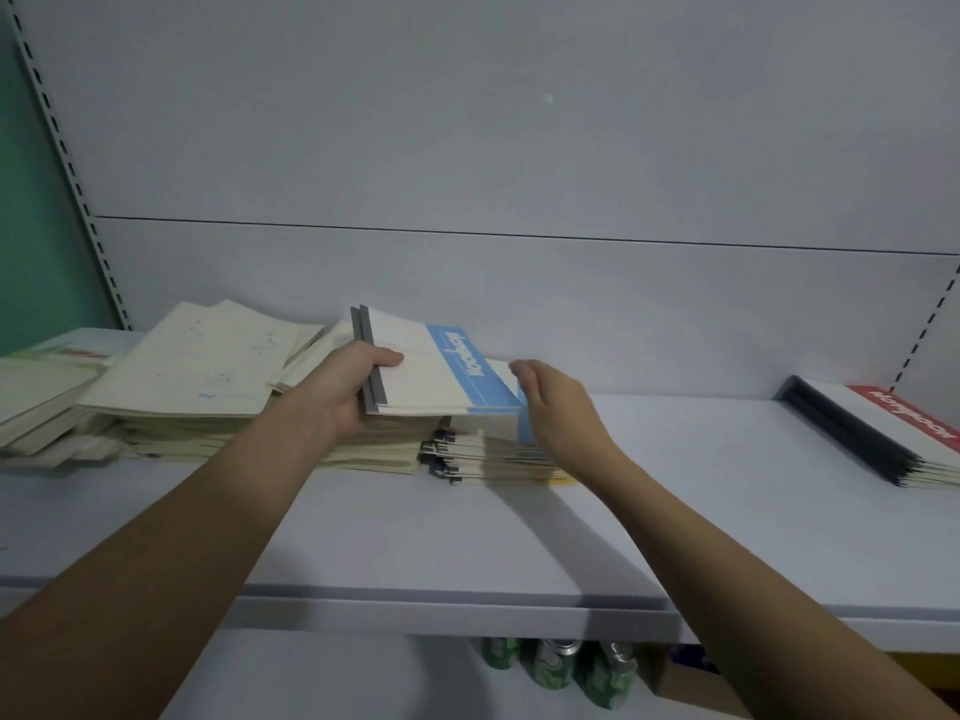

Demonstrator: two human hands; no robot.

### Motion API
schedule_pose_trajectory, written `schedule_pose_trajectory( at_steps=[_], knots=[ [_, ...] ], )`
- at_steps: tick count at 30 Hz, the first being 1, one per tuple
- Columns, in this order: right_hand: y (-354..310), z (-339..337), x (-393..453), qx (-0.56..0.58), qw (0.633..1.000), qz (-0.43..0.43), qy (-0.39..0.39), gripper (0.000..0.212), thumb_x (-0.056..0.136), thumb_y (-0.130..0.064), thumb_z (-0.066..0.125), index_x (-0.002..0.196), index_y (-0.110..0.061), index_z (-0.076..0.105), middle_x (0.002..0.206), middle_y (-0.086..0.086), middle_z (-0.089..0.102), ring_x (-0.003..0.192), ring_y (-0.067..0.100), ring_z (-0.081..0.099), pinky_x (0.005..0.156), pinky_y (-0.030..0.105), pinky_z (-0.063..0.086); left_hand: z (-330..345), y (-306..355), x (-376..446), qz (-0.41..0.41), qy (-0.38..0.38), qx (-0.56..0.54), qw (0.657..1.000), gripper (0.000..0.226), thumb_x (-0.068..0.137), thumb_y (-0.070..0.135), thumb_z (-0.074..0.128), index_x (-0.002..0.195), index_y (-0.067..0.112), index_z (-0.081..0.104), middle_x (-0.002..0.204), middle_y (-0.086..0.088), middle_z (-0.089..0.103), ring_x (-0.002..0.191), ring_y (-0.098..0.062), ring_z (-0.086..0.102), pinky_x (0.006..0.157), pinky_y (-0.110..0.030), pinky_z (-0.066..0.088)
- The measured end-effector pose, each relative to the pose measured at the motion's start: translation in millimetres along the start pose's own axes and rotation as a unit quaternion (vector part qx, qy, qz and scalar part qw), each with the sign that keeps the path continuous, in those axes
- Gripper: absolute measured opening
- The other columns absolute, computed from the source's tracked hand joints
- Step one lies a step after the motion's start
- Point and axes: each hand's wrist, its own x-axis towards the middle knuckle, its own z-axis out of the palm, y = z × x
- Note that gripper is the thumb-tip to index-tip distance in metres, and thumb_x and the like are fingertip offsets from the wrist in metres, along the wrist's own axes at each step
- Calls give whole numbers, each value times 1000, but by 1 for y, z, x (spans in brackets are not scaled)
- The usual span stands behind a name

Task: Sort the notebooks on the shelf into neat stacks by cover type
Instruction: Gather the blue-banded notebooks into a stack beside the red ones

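Gripping a small bundle of blue-banded notebooks (441,371) by the grey spine edge with the left hand (353,392), thumb on top, fingers curled beneath; right hand (550,402) held flat and unclenched against the bundle's far edge, holding nothing. Lifted just above the mixed pile (488,454) mid-shelf (467,537), with cream-covered notebooks (187,366) heaped loosely to the left and a red-banded stack (883,433) well apart on the right. Likely trouble: one-sided grip letting lower copies slide out; fanned pile beneath snagged and dragged toward the shelf edge.
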Motion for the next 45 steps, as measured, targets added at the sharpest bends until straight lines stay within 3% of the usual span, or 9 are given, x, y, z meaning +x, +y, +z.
schedule_pose_trajectory(
  at_steps=[3, 6, 14, 21, 26, 30, 34, 38, 45],
  knots=[
    [23, 2, 0, -97, 989, -4, -107, 36, 103, -34, 38, 132, -16, 50, 132, 2, 55, 120, 27, 50, 94, 34, 38, -9, 3, -1, 19, 16, -12, 1000, 28, 95, 2, 49, 122, 8, 53, 98, -9, 67, 83, -23, 66, 59, -36, 53],
    [31, 7, -12, -139, 973, -72, -172, 37, 95, -52, 46, 102, -16, 50, 100, -5, 52, 92, 19, 45, 76, 31, 32, -12, 2, -2, 19, 22, -15, 999, 28, 94, 2, 49, 122, 8, 53, 109, -12, 67, 83, -23, 65, 61, -37, 51],
    [51, -27, -23, -79, 995, -30, -56, 32, 103, -43, 31, 93, -34, 60, 93, -4, 66, 84, 24, 57, 73, 36, 44, 5, -3, 0, 30, 23, -47, 998, 23, 95, -1, 46, 114, 10, 54, 99, -9, 66, 80, -21, 64, 57, -35, 53],
    [70, -60, -15, 161, 975, 15, 155, 36, 104, -29, 35, 81, -13, 56, 71, -7, 55, 65, 9, 45, 54, 19, 32, 51, -14, -4, -21, -13, -40, 999, 27, 95, 6, 49, 122, 5, 55, 104, -12, 68, 83, -24, 67, 46, -29, 55],
    [78, -78, -27, 71, 992, -89, 49, 30, 103, -34, 40, 122, -32, 64, 111, -17, 67, 96, -2, 58, 84, 17, 44, 117, -33, -6, -22, -39, -31, 999, 33, 101, 36, 48, 124, 15, 58, 114, -11, 69, 88, -25, 68, 60, -33, 55],
    [108, -96, -38, -1, 984, -165, -63, 36, 100, -40, 44, 133, -37, 55, 141, -19, 49, 130, -2, 40, 107, 18, 33, 167, -47, -2, -35, -87, -59, 994, 43, 94, 49, 52, 115, 14, 65, 106, -11, 73, 94, -27, 70, 74, -36, 58],
    [148, -122, -46, 112, 994, -7, -13, 41, 98, -48, 42, 136, -35, 53, 150, -20, 30, 133, -3, 31, 104, 19, 29, 214, -69, 7, -36, -96, -88, 991, 32, 95, 12, 55, 126, 6, 57, 108, -13, 71, 92, -28, 69, 65, -37, 60],
    [191, -141, -47, 274, 940, 195, 50, 41, 92, -23, 60, 132, -22, 51, 133, 5, 50, 103, 19, 62, 77, 28, 55, 278, -91, 13, -7, -75, -45, 996, 37, 93, 7, 59, 129, 9, 48, 116, -12, 67, 89, -25, 68, 58, -33, 58],
    [257, -164, -49, 127, 949, 271, 99, 49, 88, -11, 59, 136, -13, 50, 139, 7, 49, 119, 22, 52, 92, 29, 44, 357, -133, 29, 59, -43, 173, 982, 35, 77, 20, 63, 110, 7, 64, 113, -11, 69, 101, -28, 66, 90, -39, 55]
  ],
)
